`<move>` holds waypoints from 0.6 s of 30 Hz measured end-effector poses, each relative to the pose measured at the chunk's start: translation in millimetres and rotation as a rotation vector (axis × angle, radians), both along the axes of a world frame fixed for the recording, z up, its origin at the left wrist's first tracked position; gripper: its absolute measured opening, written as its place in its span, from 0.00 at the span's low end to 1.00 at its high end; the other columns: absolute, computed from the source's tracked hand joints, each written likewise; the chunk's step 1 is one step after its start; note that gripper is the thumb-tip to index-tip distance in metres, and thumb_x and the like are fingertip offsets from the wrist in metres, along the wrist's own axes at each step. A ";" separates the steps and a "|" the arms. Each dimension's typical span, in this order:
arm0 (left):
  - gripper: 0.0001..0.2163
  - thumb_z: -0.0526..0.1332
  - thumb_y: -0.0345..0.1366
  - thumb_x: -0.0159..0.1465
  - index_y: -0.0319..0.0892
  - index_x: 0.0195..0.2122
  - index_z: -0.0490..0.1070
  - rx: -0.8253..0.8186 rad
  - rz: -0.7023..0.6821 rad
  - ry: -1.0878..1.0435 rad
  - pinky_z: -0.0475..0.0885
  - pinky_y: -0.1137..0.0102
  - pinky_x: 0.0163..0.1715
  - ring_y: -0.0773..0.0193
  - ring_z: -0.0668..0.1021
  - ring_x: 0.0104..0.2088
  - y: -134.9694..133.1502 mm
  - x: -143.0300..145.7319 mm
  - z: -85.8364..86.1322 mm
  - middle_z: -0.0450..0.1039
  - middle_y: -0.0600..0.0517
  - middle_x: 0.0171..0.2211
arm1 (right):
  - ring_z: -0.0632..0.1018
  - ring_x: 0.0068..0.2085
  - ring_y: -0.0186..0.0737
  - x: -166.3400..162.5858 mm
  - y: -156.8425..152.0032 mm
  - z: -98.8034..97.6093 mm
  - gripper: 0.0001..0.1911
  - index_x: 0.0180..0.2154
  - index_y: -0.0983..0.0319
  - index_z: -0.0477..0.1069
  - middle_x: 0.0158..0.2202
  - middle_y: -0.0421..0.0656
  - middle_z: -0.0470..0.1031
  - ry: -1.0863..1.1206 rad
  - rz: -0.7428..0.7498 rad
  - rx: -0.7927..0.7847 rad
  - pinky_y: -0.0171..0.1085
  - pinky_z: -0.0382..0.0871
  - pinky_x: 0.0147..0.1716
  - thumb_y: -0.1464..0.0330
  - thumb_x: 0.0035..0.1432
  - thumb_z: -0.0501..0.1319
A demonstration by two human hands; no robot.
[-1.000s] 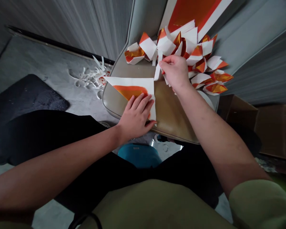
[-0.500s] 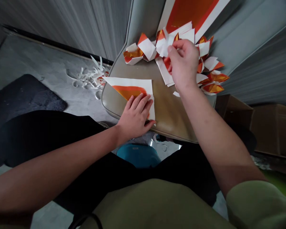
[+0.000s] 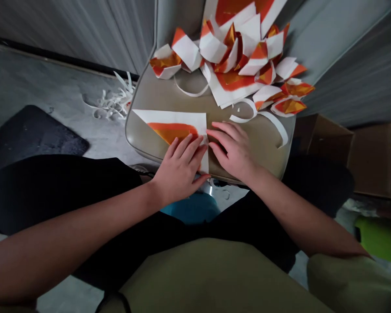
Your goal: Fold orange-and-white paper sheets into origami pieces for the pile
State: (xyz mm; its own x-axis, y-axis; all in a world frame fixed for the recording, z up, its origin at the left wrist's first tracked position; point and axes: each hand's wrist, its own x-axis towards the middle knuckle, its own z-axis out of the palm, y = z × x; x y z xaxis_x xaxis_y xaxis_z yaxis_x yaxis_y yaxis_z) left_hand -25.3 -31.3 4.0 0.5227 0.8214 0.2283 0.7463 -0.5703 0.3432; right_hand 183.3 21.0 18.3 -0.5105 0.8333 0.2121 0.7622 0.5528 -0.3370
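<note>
A folded triangle of white and orange paper (image 3: 169,124) lies on the beige chair seat (image 3: 150,93). My left hand (image 3: 180,167) rests flat on its right part, fingers stretched out. My right hand (image 3: 233,145) lies beside it on the seat, fingers spread, fingertips touching the paper's right edge. Neither hand holds anything. A heap of folded orange-and-white paper pieces (image 3: 237,52) fills the back of the seat.
Curled white paper strips (image 3: 263,115) lie on the seat, and several more paper strips (image 3: 112,100) lie on the grey floor at left. A dark mat (image 3: 29,134) is on the floor, brown cardboard boxes (image 3: 358,152) stand at right, and a teal object (image 3: 189,206) sits below the seat.
My right hand left the paper heap at the back and came down beside my left hand at the folded sheet's edge. The left hand stayed on the sheet. The view shifted slightly.
</note>
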 end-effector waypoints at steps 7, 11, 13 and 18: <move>0.18 0.59 0.41 0.72 0.39 0.59 0.73 -0.008 -0.029 -0.025 0.72 0.50 0.59 0.43 0.75 0.61 8.2 -6.9 11.5 0.73 0.39 0.62 | 0.70 0.64 0.55 1.0 0.1 -6.3 0.19 0.58 0.54 0.76 0.63 0.47 0.73 0.006 0.000 -0.037 0.57 0.65 0.62 0.68 0.70 0.56; 0.21 0.62 0.43 0.69 0.43 0.61 0.71 -0.057 0.052 0.001 0.69 0.46 0.61 0.40 0.72 0.64 34.8 -9.5 14.1 0.70 0.40 0.64 | 0.72 0.61 0.54 -0.2 5.5 -8.8 0.18 0.55 0.54 0.78 0.61 0.46 0.75 0.050 -0.030 -0.040 0.55 0.65 0.59 0.71 0.70 0.55; 0.24 0.63 0.45 0.68 0.43 0.63 0.69 -0.060 0.073 0.021 0.65 0.45 0.65 0.38 0.68 0.67 46.1 -9.5 11.6 0.67 0.39 0.66 | 0.73 0.61 0.53 2.3 9.4 -9.4 0.18 0.53 0.54 0.78 0.60 0.46 0.76 0.097 -0.021 -0.053 0.55 0.66 0.58 0.73 0.69 0.55; 0.26 0.62 0.48 0.69 0.42 0.64 0.68 -0.035 0.041 0.042 0.62 0.46 0.67 0.39 0.66 0.69 58.0 -5.9 3.7 0.65 0.38 0.68 | 0.75 0.59 0.52 13.5 8.2 -10.1 0.17 0.52 0.57 0.80 0.56 0.48 0.77 0.213 -0.032 -0.030 0.55 0.68 0.60 0.73 0.68 0.56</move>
State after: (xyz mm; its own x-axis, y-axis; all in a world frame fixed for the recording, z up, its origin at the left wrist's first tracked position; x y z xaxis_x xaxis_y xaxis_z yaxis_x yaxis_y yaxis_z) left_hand -31.2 26.7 7.7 0.4967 0.8496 0.1774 0.7832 -0.5269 0.3300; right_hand 196.8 29.1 8.2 -0.4297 0.8560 0.2874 0.6895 0.5166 -0.5077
